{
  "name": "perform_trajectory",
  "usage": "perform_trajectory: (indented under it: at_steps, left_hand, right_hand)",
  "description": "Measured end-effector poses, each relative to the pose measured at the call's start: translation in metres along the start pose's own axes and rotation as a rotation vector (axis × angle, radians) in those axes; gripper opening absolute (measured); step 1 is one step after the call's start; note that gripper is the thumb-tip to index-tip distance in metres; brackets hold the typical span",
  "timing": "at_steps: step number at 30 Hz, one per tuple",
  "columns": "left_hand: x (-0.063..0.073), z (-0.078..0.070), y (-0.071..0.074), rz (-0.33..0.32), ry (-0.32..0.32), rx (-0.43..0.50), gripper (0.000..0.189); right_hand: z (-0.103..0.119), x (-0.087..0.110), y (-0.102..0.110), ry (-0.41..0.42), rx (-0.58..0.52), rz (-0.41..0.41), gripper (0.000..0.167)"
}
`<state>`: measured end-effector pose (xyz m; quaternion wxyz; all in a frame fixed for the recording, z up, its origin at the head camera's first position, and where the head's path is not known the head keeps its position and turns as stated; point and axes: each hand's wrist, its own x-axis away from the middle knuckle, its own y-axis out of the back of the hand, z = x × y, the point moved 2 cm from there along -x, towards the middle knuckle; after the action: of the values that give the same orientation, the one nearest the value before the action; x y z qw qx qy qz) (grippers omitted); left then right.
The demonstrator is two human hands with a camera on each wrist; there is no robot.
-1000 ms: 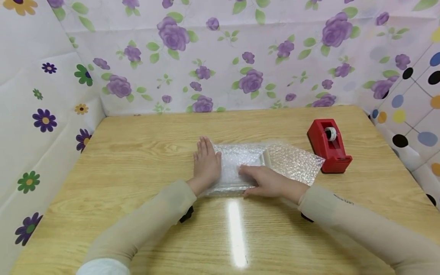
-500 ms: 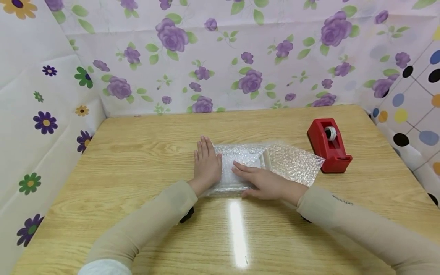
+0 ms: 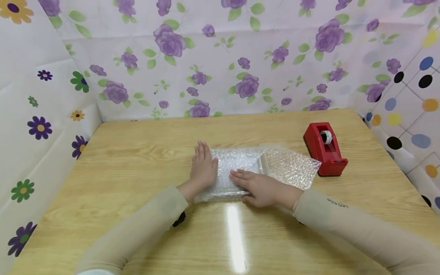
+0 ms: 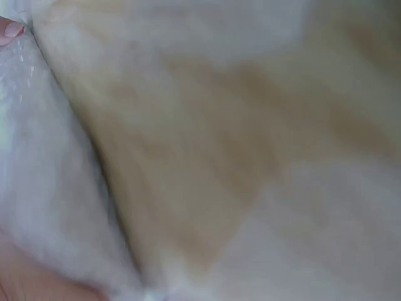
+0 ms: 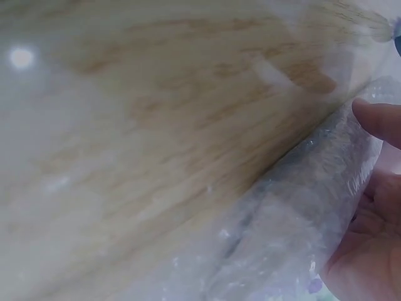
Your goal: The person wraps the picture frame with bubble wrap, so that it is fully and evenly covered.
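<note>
A sheet of bubble wrap (image 3: 292, 166) lies on the table, folded over a flat pale object with a cream-coloured end (image 3: 264, 164); the wrap covers most of that object. My left hand (image 3: 204, 170) presses flat on the wrap's left end, fingers straight and pointing away from me. From the right, my right hand (image 3: 262, 188) lies across the folded part with its fingers extended over the top. In the right wrist view its thumb (image 5: 379, 119) rests along the near edge of the bubble wrap (image 5: 294, 207).
A red tape dispenser (image 3: 319, 147) with a roll of tape stands at the right, close by the loose corner of the wrap. The wooden table (image 3: 148, 152) is bordered by flowered sheeting (image 3: 220, 57) behind and patterned sheeting on both sides.
My right hand's fingers have slid a little to the left over the wrap and straightened. My left hand stays pressed at the left end. The head view has shifted slightly.
</note>
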<state>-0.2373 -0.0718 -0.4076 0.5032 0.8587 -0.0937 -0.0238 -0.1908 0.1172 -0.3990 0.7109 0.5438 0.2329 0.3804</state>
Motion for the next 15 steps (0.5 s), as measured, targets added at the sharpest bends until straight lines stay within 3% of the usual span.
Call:
perform_trajectory:
  at_steps: [5, 7, 12, 15]
  left_hand:
    - [0.010, 0.016, 0.016, 0.146, -0.194, 0.067, 0.062]
    - [0.016, 0.021, 0.023, 0.188, -0.279, 0.051, 0.061]
    - [0.033, 0.026, 0.025, 0.269, -0.471, -0.187, 0.060]
    - [0.038, 0.026, 0.021, 0.290, -0.528, -0.279, 0.060]
  right_hand:
    - [0.003, -0.001, -0.003, 0.017, -0.017, -0.004, 0.069]
    - [0.003, 0.000, -0.002, 0.011, -0.022, -0.001, 0.068]
    - [0.001, 0.001, 0.001, -0.010, -0.029, 0.020, 0.067]
    - [0.000, 0.002, 0.003, -0.023, -0.037, 0.039, 0.067]
